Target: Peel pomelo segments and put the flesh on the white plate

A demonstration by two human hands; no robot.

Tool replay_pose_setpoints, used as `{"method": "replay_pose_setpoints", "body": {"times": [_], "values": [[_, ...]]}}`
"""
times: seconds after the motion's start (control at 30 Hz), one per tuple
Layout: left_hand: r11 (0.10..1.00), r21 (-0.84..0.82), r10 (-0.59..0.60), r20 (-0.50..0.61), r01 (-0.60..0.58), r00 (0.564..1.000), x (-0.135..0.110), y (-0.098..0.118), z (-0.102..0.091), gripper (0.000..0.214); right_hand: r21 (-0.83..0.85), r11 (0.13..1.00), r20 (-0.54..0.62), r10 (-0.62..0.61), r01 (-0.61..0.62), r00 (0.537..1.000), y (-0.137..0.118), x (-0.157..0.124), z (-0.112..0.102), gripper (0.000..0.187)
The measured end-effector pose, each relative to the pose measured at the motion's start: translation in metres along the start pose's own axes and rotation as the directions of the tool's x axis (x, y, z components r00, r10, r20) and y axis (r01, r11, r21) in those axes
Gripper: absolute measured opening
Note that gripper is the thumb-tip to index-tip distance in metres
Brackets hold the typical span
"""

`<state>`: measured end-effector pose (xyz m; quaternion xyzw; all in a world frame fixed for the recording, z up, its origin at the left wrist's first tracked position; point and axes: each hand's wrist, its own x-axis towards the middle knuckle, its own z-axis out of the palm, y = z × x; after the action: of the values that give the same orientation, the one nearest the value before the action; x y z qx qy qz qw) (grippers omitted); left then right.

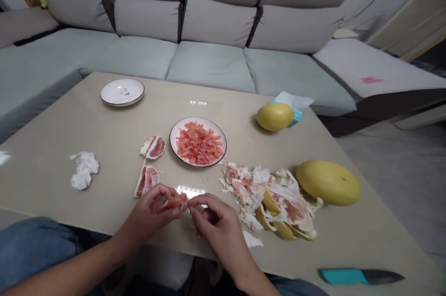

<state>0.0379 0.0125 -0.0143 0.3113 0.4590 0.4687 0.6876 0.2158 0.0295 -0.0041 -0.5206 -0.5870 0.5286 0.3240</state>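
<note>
A piece of red pomelo flesh (177, 201) is held between the thumb and fingers of my left hand (153, 207), above the table's near edge. My right hand (218, 221) pinches at the right end of that piece; a small pale bit shows at its fingertips, perhaps membrane. Just beyond my left hand lie two pomelo segments, one near (148, 179) and one farther (155, 147), with some pith on them. A dark-rimmed plate (173, 149) heaped with loose red pomelo flesh (199, 142) stands beyond both hands.
Right of my right hand spreads a pile of peel and membrane (275, 198). Two whole yellow pomelos (327, 182) sit at the right, one by a tissue pack (298, 114). A turquoise-handled knife (348, 276) lies near right. Crumpled tissue (84, 170) and another plate (121, 102) are left.
</note>
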Motion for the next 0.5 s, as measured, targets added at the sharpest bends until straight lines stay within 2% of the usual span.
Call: {"method": "replay_pose_setpoints", "body": {"times": [0.13,0.23,0.3,0.4,0.5], "values": [[0.996,0.055,0.071,0.010,-0.071,0.997,-0.0021,-0.0028,0.0038,0.025,0.096,0.992,0.014,0.075,-0.076,0.997,-0.0011,-0.0013,0.0037,0.019],[0.962,0.201,0.194,-0.024,-0.185,0.981,-0.0048,-0.0034,0.0070,0.024,0.178,0.970,0.042,0.162,-0.166,0.986,-0.0018,-0.0018,0.0067,0.026],[0.892,0.367,0.299,-0.038,-0.265,0.954,-0.0063,-0.0041,0.0075,0.023,0.237,0.947,0.065,0.206,-0.215,0.976,-0.0023,-0.0011,0.0083,0.032],[0.729,0.594,0.421,0.001,-0.339,0.907,-0.0075,-0.0054,0.0050,0.021,0.288,0.921,0.083,0.249,-0.263,0.965,-0.0035,0.0008,0.0093,0.040],[0.599,0.699,0.496,0.059,-0.390,0.866,-0.0080,-0.0061,0.0015,0.017,0.307,0.910,0.085,0.267,-0.280,0.960,-0.0049,0.0021,0.0090,0.041]]}}
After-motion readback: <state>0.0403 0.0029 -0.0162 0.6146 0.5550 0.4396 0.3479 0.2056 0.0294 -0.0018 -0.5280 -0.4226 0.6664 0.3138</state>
